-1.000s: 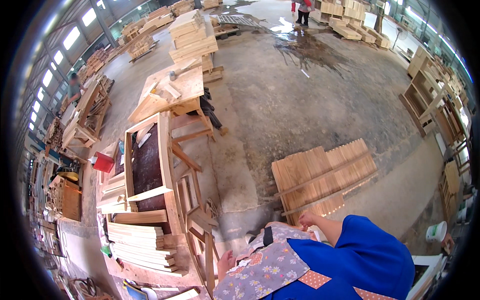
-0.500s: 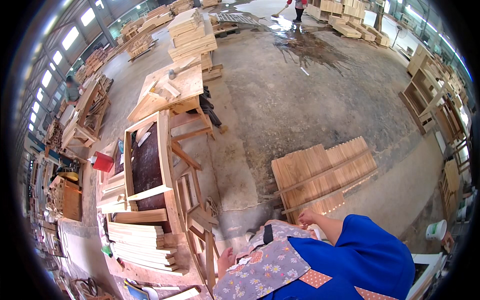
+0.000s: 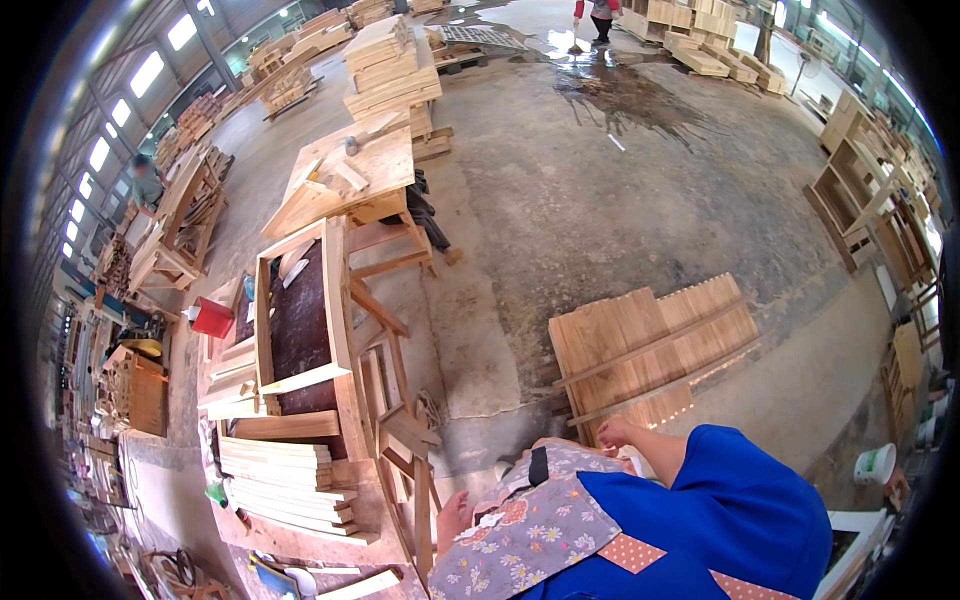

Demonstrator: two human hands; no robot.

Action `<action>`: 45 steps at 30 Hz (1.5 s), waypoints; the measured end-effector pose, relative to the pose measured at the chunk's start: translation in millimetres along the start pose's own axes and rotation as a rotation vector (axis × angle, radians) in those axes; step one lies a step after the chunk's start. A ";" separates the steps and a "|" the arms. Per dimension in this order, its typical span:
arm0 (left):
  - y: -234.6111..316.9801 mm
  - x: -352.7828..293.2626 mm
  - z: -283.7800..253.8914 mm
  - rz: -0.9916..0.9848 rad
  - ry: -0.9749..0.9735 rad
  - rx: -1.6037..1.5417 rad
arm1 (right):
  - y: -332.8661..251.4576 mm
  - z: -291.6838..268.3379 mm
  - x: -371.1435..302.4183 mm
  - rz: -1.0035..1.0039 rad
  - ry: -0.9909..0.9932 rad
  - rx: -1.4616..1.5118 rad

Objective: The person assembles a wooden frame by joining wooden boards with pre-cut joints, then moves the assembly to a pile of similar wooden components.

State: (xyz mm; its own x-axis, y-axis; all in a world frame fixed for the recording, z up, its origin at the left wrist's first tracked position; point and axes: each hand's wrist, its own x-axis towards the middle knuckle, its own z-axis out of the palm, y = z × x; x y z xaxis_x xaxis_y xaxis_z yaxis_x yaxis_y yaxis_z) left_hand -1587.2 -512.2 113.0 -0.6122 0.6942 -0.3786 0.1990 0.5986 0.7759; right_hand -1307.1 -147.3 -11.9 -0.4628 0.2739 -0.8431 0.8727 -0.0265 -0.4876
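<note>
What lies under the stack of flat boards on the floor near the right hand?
The stack of flat boards rests on bare concrete floor. Its near edge is hidden behind the right hand, so anything beneath there cannot be seen.

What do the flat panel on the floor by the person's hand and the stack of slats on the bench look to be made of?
The panel looks like bare, unfinished wood: pale tan boards side by side with two thin strips across them. The stacked slats seem the same light raw wood, with no paint or gloss visible. The right hand reaches toward the panel.

blue short sleeves, grey floral apron, orange dotted patches
</note>
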 end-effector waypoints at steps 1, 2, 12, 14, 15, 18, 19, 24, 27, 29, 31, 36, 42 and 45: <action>5.1 0.4 -1.1 0.018 -0.005 0.020 | 10.5 -0.7 7.6 -0.228 0.003 -0.295; 12.0 0.8 -2.1 0.038 -0.013 0.036 | 31.1 -2.5 23.2 -0.451 0.007 -0.592; -3.1 1.1 2.8 0.072 0.004 0.031 | 37.8 2.4 36.7 -0.140 -0.066 -0.281; 0.2 -1.0 2.4 0.065 0.014 0.027 | 9.9 0.2 8.7 -0.034 -0.037 -0.079; 2.5 -1.7 2.3 0.064 0.019 0.022 | 3.0 -1.5 1.3 0.020 -0.019 0.020; -3.1 -0.3 3.8 0.083 0.009 0.047 | 18.8 -6.7 9.0 -0.383 0.028 -0.377; 6.0 -4.1 2.1 0.090 0.000 0.079 | 23.4 -7.8 12.8 -0.530 0.060 -0.564; 74.8 -14.9 -13.3 -0.041 0.021 0.140 | 16.1 -13.3 11.7 -0.412 -0.175 -0.612; 89.5 -10.2 -17.3 -0.071 -0.006 0.166 | 70.1 -12.2 41.1 -0.285 -0.306 0.074; 95.1 -9.5 -17.1 -0.076 -0.027 0.176 | 71.0 -14.1 47.6 -0.548 -0.278 -0.228; 97.5 -12.7 -17.1 -0.080 0.006 0.157 | 62.3 -20.0 56.9 -1.098 -0.090 -1.349; 126.5 -3.7 -31.0 0.003 0.093 -0.060 | 31.6 -23.3 42.1 -0.897 -0.140 -1.339; 275.0 7.7 -140.9 0.484 0.145 -0.535 | 49.5 -35.2 45.5 -0.874 -0.298 -0.894; 357.5 -35.7 -188.1 1.026 0.214 -0.425 | 14.0 -23.0 12.9 -0.041 -0.165 -0.016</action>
State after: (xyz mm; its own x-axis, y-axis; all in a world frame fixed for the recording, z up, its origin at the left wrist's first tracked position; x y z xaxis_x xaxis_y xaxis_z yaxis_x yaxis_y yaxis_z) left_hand -1638.2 -398.1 498.9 -0.4358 0.6720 0.5987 0.4316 -0.4277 0.7942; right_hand -1297.2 -122.0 -24.4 -0.5158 0.1132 -0.8492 0.8545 -0.0031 -0.5195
